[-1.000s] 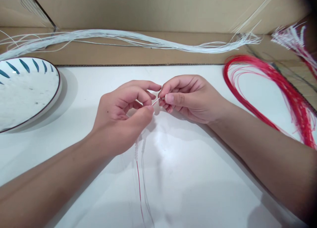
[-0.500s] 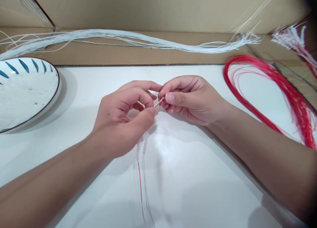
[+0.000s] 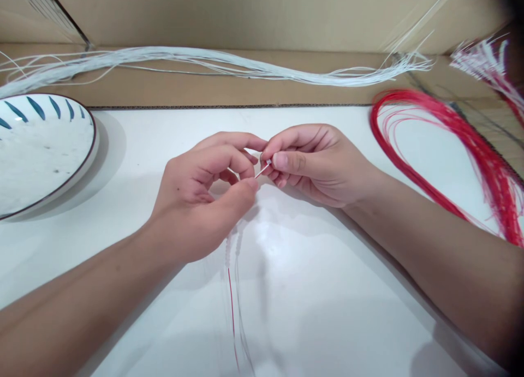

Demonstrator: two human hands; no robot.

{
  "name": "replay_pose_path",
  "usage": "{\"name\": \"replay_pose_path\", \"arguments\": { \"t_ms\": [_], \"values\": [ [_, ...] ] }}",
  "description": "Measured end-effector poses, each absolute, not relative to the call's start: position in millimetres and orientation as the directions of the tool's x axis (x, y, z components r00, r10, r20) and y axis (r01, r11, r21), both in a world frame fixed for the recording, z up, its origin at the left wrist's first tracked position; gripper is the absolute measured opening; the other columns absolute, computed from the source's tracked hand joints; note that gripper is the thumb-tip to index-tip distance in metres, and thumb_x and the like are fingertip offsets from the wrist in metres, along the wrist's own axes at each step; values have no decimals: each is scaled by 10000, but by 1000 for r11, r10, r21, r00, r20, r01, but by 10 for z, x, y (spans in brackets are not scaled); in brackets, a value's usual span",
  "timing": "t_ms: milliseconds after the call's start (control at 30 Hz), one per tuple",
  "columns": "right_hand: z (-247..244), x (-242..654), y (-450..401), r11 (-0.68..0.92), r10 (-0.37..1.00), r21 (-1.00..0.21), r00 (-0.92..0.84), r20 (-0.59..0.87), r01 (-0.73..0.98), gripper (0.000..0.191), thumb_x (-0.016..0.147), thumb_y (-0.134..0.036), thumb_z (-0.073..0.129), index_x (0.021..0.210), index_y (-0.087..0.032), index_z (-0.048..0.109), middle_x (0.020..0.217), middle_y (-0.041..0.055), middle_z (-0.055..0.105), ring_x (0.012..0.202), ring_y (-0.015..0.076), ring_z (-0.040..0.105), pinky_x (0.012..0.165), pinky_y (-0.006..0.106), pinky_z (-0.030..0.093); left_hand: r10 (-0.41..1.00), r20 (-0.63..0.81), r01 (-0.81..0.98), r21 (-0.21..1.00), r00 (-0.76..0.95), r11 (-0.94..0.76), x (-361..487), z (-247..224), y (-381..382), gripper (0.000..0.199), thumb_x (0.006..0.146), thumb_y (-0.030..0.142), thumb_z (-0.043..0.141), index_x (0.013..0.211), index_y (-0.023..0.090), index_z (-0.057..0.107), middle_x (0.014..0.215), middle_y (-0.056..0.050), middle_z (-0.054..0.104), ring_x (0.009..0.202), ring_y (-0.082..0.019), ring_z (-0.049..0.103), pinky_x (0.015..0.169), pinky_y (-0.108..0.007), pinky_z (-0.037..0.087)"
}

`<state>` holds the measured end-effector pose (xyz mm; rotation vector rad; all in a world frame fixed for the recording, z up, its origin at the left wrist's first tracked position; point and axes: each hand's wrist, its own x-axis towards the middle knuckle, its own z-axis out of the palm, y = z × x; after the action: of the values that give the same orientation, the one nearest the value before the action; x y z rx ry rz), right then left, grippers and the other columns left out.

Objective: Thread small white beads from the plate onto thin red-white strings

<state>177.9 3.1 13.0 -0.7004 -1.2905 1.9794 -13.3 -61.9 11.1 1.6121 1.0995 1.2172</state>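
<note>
Near the middle of the view, my left hand (image 3: 204, 191) pinches a thin cord (image 3: 262, 171) between thumb and index finger. The cord's short end points up to the right. My right hand (image 3: 317, 161) closes thumb and index finger on a tiny white piece (image 3: 268, 162) at that end. The fingertips of both hands nearly meet. Below my left hand hang a thin red strand (image 3: 232, 306), with a row of small clear beads (image 3: 228, 251) above it, and pale strands (image 3: 242, 317). My palms hide the rest of the cord.
A white plate with blue-green leaf marks (image 3: 45, 164) stands at the left. White cords (image 3: 196, 58) lie along the cardboard (image 3: 245, 96) at the back. A looped bundle of red cords (image 3: 478, 142) lies at the right, with white-tipped ones (image 3: 483, 63) behind.
Both hands keep almost the same pose. The white piece at my right fingertips shows slightly more and sits a touch further left.
</note>
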Motion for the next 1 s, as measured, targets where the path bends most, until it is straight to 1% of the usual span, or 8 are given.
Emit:
{"name": "replay_pose_path", "arguments": {
  "t_ms": [100,233,333,500,600,700,867,1000],
  "values": [
    [124,1783,38,-287,768,-928,-636,-74,-239,187,671,-316,929,734,-203,794,695,-42,755,583,40,668,593,107,585,953,256,149,949,161,-280,-134,122,-623,185,874,151,708,724,258,689,1205,38,718,1055,-220,684,818,-349,540],
    [117,1788,36,-293,767,-914,-640,-50,-280,171,704,-289,923,755,-182,801,707,-14,756,600,53,670,606,130,590,961,223,87,967,165,-239,-129,135,-622,175,870,159,727,733,267,728,1209,27,716,1074,-230,674,830,-351,548],
    [117,1790,22,-288,779,-918,-625,-59,-272,189,703,-295,927,767,-173,797,724,0,751,633,77,683,628,170,600,978,146,0,989,151,-148,-126,143,-603,175,853,156,732,718,266,753,1215,16,714,1110,-249,668,844,-351,558],
    [110,1780,-3,-290,803,-921,-590,-86,-261,198,700,-287,929,769,-182,777,758,9,750,725,129,714,705,253,622,990,23,-67,998,140,-14,-129,167,-556,159,788,160,744,650,238,756,1162,-35,725,1163,-312,660,887,-377,585],
    [100,1778,2,-281,810,-920,-581,-76,-272,200,707,-283,926,780,-174,775,749,7,744,699,114,698,673,229,608,988,-5,-104,994,152,21,-130,185,-538,140,781,172,749,649,220,762,1180,-52,719,1165,-312,661,863,-360,597],
    [93,1782,14,-268,812,-924,-580,-64,-273,199,726,-279,916,797,-163,770,744,2,738,674,93,682,626,192,584,987,-18,-109,993,159,36,-130,195,-526,136,778,177,743,652,225,768,1175,-42,723,1208,-316,645,883,-353,598],
    [82,1783,14,-265,809,-922,-585,-54,-281,200,750,-278,904,814,-152,762,775,8,741,705,93,694,653,190,588,986,-13,-108,994,165,31,-139,186,-526,142,777,173,740,643,219,754,1175,-28,718,1125,-297,677,832,-336,608],
    [71,1776,11,-277,805,-913,-591,-49,-301,204,757,-281,902,813,-147,759,778,15,750,681,83,686,651,181,590,988,-1,-67,998,155,11,-134,164,-546,144,822,168,740,687,217,750,1242,-29,697,1125,-280,678,859,-340,598]
  ]
}}
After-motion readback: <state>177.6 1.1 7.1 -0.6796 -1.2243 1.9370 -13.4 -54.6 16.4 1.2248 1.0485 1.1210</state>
